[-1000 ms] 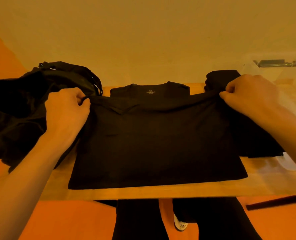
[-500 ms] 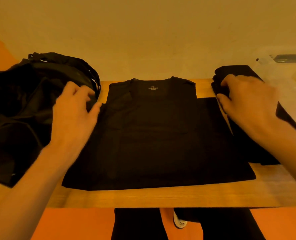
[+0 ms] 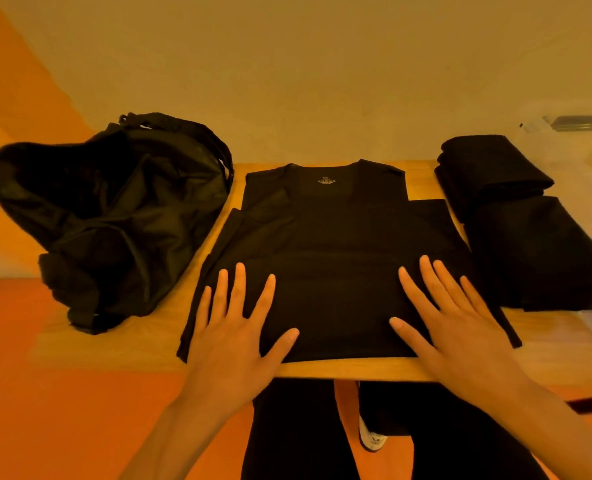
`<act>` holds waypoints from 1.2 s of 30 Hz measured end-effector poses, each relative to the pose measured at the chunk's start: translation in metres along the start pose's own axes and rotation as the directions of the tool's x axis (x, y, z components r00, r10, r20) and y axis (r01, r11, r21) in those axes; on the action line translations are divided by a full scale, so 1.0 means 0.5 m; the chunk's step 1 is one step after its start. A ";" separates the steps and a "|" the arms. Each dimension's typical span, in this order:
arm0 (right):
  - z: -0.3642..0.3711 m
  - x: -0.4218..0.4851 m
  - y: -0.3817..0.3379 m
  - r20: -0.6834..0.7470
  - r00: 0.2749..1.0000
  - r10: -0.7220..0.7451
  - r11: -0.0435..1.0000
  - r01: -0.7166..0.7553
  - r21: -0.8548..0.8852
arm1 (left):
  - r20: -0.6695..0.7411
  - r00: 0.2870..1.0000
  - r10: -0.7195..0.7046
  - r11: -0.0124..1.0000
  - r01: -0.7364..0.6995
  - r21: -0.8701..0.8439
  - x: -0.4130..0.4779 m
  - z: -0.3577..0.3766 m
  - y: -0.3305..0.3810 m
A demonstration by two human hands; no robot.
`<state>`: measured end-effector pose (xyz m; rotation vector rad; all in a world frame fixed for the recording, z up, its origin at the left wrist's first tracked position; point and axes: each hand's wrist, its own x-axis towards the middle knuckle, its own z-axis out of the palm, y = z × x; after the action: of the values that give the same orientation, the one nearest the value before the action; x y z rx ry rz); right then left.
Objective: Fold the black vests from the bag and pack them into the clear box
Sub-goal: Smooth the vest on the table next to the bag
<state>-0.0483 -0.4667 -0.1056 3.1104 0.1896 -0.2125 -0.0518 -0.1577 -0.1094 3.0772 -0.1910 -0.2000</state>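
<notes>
- Table [image 3: 322, 370]: bag [image 3: 121, 216] at its left end, folded stack [image 3: 516, 216] at its right.
- Vest [image 3: 325, 251] lies flat mid-table, neck away from the person, long axis running front to back.
- Left hand [image 3: 232, 337] and right hand [image 3: 460, 334] press its near hem, fingers spread, gripping nothing, equally near.
</notes>
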 end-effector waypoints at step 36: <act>-0.130 0.635 -0.328 -0.169 0.902 -0.397 0.855 0.430 0.288 | -0.193 0.951 0.242 0.970 -0.243 0.021 -0.034 0.034 -0.033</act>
<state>0.2526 -0.2641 -0.0863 3.3563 0.9258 -0.0898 -0.0686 -0.1397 -0.1252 3.0068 -0.5532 0.1105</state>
